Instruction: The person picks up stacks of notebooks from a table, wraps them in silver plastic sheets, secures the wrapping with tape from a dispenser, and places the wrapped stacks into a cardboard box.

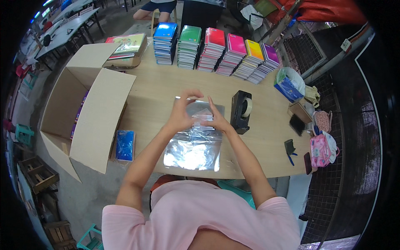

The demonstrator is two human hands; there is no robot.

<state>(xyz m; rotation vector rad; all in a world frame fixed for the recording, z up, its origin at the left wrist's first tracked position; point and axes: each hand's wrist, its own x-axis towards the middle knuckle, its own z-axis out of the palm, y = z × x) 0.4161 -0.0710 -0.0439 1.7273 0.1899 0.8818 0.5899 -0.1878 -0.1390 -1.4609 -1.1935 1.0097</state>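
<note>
Between my hands, above the middle of the table, is a small stack with pale layered edges (203, 118); glare and clear film blur its exact kind. My left hand (182, 113) is at its left side, thumb against it and fingers arched over. My right hand (218, 120) grips the right side, thumb along the near edge. Under both hands lie shiny clear plastic bags (191, 154), flat on the tabletop. A black tape dispenser (239, 112) with a roll of tape stands right of my right hand. A blue plastic-wrapped pack (125, 145) lies left of the bags.
An open cardboard box (98, 121) with purple packs fills the left side. Along the far edge stand several notebook stacks (215, 38) in different colours. At the right are a bag-lined blue box (289, 85), a black brush (297, 124), a pink pouch (320, 151) and a phone (308, 163).
</note>
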